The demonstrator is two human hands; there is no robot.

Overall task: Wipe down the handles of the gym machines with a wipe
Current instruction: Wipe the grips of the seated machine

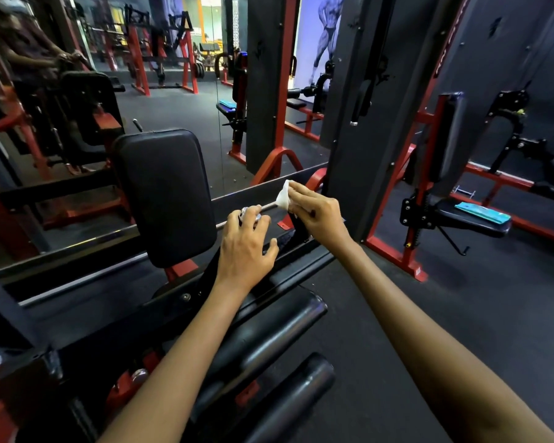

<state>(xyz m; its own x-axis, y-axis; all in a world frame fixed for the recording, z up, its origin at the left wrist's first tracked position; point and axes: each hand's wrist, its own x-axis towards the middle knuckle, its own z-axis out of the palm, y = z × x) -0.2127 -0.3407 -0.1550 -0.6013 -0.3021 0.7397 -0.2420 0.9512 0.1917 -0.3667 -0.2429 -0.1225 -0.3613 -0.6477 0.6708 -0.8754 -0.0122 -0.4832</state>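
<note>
At six o'clock, two smooth black cylindrical foam rollers (279, 356) are lying below my forearms. My left hand (247, 241) is curling its fingers round a shiny chrome knob (249, 213). Just beyond, at one o'clock from it, my right hand (317, 212) is pinching a crumpled white wipe (282, 196). At ten o'clock, a matte black rounded-rectangle vinyl pad (163, 193) is standing upright.

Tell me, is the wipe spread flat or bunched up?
Bunched up. The right hand pinches the white wipe into a crumpled wad, with no flat sheet showing.
</note>
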